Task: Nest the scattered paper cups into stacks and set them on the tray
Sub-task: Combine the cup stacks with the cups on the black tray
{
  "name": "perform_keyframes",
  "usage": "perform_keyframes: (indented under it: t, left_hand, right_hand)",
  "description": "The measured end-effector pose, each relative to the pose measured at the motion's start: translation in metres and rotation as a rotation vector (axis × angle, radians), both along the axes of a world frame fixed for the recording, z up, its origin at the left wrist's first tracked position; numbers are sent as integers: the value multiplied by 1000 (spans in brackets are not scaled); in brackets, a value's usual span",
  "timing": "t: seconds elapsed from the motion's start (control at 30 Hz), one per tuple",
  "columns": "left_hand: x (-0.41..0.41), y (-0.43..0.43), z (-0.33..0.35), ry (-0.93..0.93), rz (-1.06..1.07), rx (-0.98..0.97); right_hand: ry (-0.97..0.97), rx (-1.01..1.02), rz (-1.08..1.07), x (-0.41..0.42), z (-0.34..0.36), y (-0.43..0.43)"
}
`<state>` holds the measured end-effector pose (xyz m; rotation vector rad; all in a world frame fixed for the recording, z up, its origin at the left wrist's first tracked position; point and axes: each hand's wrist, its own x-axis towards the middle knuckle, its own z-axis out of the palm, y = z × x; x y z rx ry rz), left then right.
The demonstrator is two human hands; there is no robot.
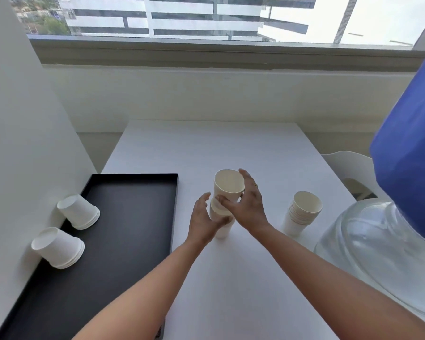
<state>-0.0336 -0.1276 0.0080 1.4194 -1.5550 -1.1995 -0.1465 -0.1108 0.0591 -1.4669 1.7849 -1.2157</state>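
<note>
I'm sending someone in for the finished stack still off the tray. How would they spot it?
Start at the big water bottle on the right. Just left of it, on the white table, stands the untouched stack: upright, open end up, no hands on it.

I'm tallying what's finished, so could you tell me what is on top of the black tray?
Two upside-down cup stacks, the farther stack and nearer stack, sit on the tray; its near corner is hidden by the left forearm.

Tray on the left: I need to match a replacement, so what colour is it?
Matte black tray, seen clearly in the head view.
</note>
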Motion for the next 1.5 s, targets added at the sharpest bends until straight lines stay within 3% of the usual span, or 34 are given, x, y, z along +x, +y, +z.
perform_keyframes:
  t: [0.7,1.5]
  left_hand:
    - [0,-11,-7,41,-39,26]
    - [-7,-9,-1,72,-56,27]
  right_hand:
    - [73,264,54,1,-36,-4]
    - [195,379,121,-4,-42,-8]
